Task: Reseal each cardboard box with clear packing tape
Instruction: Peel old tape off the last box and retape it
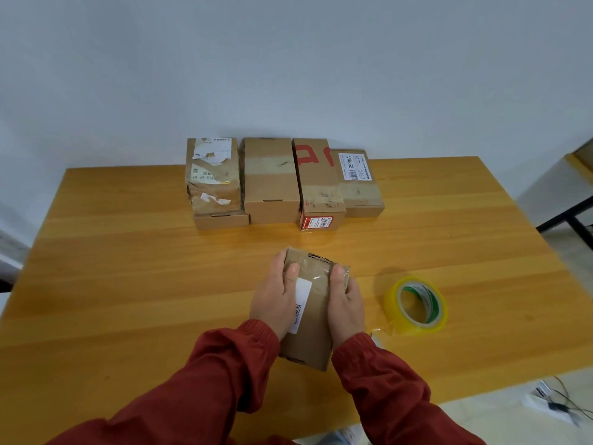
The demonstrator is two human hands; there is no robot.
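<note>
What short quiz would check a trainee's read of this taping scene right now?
1. True or false: the yellowish roll of packing tape lies on the wooden table, right of the small brown cardboard box.
2. What colour are the large markings on the back-row box second from right?
3. The small box is held by: A) left hand only, B) right hand only, C) both.
Key: 1 true; 2 red; 3 C.

Brown box (pixel 313 319) with white label (pixel 302 300), yellow tape roll (pixel 414 322) right of it, green-white core (pixel 425 300), rust-red sleeves (pixel 224 380), honey-striped table (pixel 128 252)
</note>
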